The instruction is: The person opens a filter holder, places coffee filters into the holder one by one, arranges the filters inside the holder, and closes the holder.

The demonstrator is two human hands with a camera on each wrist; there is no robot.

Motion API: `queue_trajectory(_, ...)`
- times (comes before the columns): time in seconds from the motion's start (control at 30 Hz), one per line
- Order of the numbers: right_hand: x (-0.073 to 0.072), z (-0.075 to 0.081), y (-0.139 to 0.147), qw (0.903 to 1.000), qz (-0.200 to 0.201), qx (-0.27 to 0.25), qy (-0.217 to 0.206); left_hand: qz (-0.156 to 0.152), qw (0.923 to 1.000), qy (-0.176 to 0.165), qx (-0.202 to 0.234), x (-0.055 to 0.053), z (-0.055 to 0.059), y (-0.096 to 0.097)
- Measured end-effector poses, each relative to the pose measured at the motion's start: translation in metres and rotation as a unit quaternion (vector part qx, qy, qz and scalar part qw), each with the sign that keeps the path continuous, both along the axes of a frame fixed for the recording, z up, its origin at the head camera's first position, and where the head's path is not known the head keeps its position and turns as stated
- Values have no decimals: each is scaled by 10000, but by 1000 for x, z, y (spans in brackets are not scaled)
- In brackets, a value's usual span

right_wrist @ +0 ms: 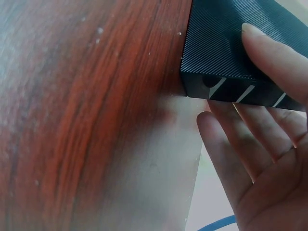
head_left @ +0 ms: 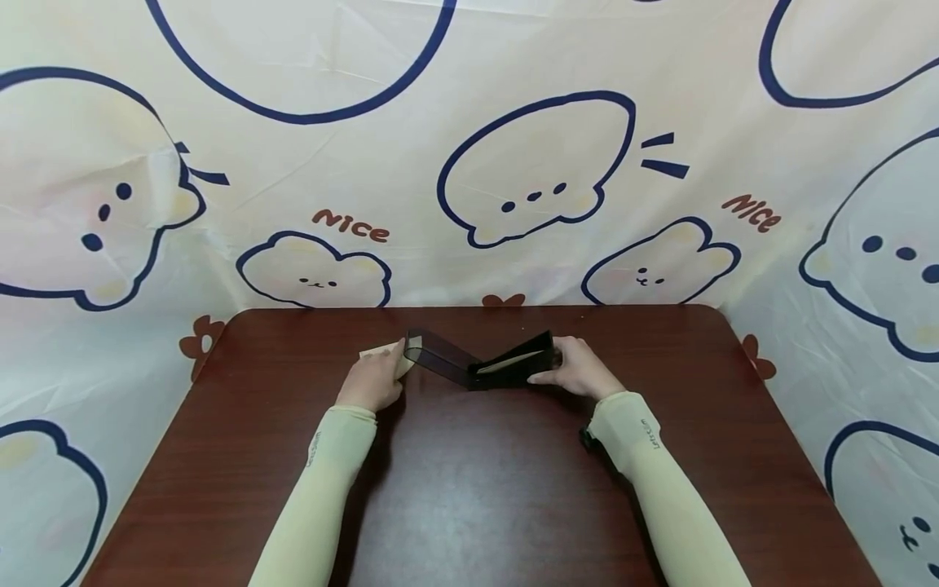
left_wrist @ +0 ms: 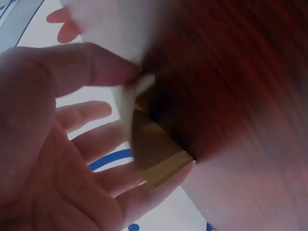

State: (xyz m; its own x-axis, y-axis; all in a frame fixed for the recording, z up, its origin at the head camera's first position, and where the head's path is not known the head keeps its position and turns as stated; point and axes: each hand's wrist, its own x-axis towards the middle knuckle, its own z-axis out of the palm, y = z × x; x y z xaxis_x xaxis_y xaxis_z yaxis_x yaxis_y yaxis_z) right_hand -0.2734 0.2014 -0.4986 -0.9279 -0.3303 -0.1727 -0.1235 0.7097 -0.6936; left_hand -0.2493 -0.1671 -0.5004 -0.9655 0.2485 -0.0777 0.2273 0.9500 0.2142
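A black box (head_left: 544,367) stands open on the table, its dark see-through lid (head_left: 443,359) folded out to the left. Inside the box a pale strip (head_left: 506,364) shows. My right hand (head_left: 583,368) grips the box at its right end. The right wrist view has the thumb on the ribbed black face (right_wrist: 216,43) and the fingers beneath. At the outer end of the lid, my left hand (head_left: 372,381) pinches a cream piece of paper (head_left: 378,350). Seen from the left wrist, this paper (left_wrist: 156,144) is bent between thumb and fingers, its tan side in shade.
The dark reddish-brown wooden table (head_left: 484,489) has rounded far corners. A white cloth (head_left: 411,179) printed with blue-outlined cartoon animals hangs behind it and along both sides. A small dark object (head_left: 589,439) shows beside the right sleeve cuff.
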Motion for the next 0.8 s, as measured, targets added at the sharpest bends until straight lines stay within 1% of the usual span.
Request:
queue_trajectory(0.1,-1,-1,-1,10000,5,0,30,82,9999,41,112,-2,-2,-1)
queue_trajectory(0.2,-2,-1,-1,10000,11,-16,31,190,9995,159,204,-2,-3,-2)
queue_trajectory(0.37,-1,-1,-1,10000,-5,35,-9,180,9979,536,327,-4,-7,-4)
queue_trajectory(0.47,0,-1,0,9999,-17,110,-37,201,9976,542,382,-4,-9,-6)
queue_trajectory(0.6,0,-2,1,9999,-14,139,1,342,9971,460,503,-4,-10,-9)
queue_trajectory(0.8,-2,-1,0,9999,-3,87,72,460,9950,516,728,-5,-10,-15)
